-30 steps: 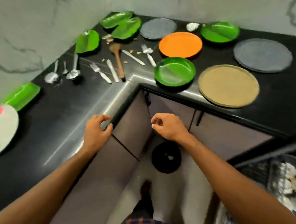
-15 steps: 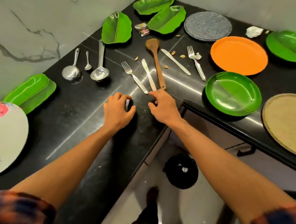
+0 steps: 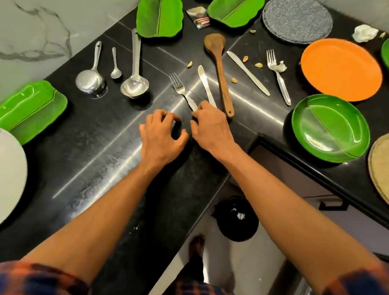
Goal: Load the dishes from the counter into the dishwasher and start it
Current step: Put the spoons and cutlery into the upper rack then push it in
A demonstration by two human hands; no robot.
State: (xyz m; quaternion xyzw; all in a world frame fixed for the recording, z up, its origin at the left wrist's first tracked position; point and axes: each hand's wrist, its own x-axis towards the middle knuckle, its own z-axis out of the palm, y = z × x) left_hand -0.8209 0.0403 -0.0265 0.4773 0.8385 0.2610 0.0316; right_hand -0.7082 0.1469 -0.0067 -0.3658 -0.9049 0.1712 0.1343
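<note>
One fork [image 3: 181, 89] lies handle-end against fingertips [image 3: 201, 107] of the right hand [image 3: 211, 128].

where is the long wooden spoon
Head view, centre: the long wooden spoon lies between a short steel knife and a longer steel knife, handle end beside the right hand.
</note>
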